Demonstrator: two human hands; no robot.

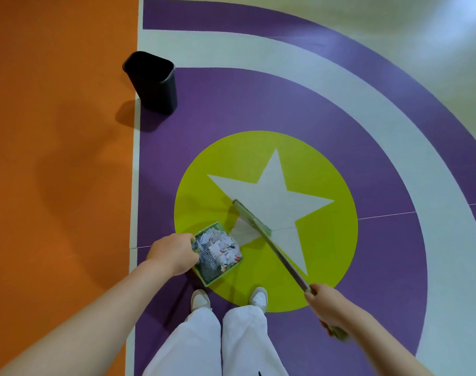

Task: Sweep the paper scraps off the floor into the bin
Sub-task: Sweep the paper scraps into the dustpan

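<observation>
Our left hand [174, 256] fingers hold green plastic dustpan [217, 253] full of white paper scraps [220, 246]. Black plastic bin [152, 82] stands far ahead of dustpan, bit left. Right hand [327, 308] grips long broom [261, 232].

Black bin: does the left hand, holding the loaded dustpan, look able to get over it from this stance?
Probably not without stepping. The left hand grips the dustpan near the feet, while the bin stands well ahead on bare floor. Nothing blocks the way.

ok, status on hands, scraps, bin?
Left hand grips dustpan, scraps inside. Right hand grips broom. Bin upright ahead-left, path clear.
</observation>
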